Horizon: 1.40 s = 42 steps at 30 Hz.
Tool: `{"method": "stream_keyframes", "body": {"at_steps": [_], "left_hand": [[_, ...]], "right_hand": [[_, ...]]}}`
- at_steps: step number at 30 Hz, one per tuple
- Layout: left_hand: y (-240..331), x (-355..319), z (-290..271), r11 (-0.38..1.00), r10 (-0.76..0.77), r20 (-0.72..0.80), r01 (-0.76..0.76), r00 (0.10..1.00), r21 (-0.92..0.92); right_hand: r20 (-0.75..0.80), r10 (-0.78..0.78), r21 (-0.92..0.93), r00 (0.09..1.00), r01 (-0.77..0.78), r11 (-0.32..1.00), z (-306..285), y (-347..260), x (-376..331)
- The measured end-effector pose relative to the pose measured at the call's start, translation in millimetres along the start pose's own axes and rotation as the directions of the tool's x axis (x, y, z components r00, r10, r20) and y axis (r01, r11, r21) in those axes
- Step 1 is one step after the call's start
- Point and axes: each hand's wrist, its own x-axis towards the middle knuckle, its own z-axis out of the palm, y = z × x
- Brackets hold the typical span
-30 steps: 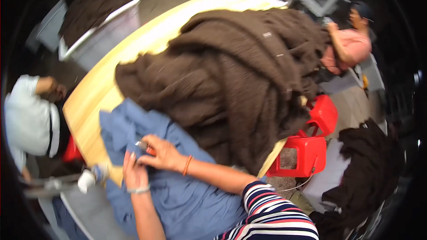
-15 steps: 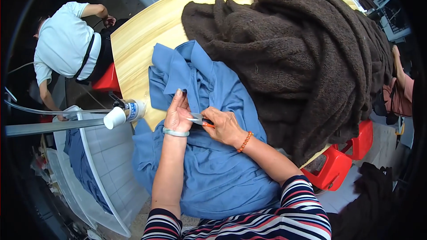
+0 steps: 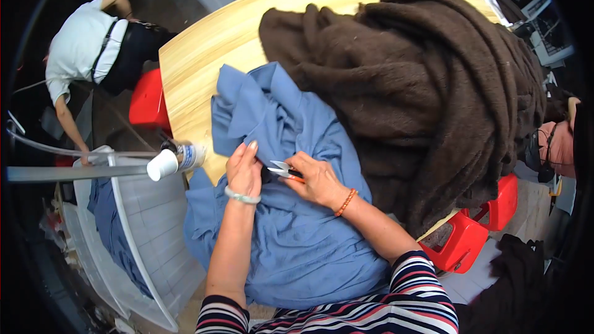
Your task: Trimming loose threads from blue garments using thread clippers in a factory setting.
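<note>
A blue collared garment lies bunched over the near edge of the table and down across my lap. My left hand, with a pale bangle at its wrist, pinches a fold of it near the collar end. Just to the right, my right hand is closed round a pair of small thread snips with orange on the handle. Their blades stand apart and point left, towards the fingers of my left hand. Whether a thread lies between the blades is too small to tell.
A large dark brown fleecy cloth covers the right of the wooden table. A white-capped bottle and a bar stand at left, above a plastic crate. Red stools flank the table. A person bends at far left.
My left hand has turned from palm-up with raised fingers to a pinch on the garment. The snips' blades have moved slightly right, off my left palm. The person at left bends lower.
</note>
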Motion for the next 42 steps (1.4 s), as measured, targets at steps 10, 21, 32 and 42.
{"method": "stream_keyframes", "body": {"at_steps": [10, 21, 32, 42], "left_hand": [[-5, -21, 17, 0.968, 0.154, 0.113, -0.173, 0.982, 0.181], [15, -21, 8, 0.987, 0.095, 0.150, -0.074, 0.984, -0.141], [103, -234, -54, 0.898, 0.348, 0.171, -0.274, 0.922, -0.345], [88, -263, -120, 0.955, 0.266, -0.370, -0.192, 0.890, 0.224]], "right_hand": [[-0.066, 0.065, 0.006, 0.996, -0.065, 0.998, 10, -9, 30], [-0.237, 0.129, 0.062, 0.963, -0.117, 0.991, 4, -10, 31], [0.196, 0.341, 0.378, 0.920, -0.391, 0.839, -13, -29, 15], [0.572, -0.453, -0.094, 0.684, 0.603, 0.793, 108, -139, -110]]}}
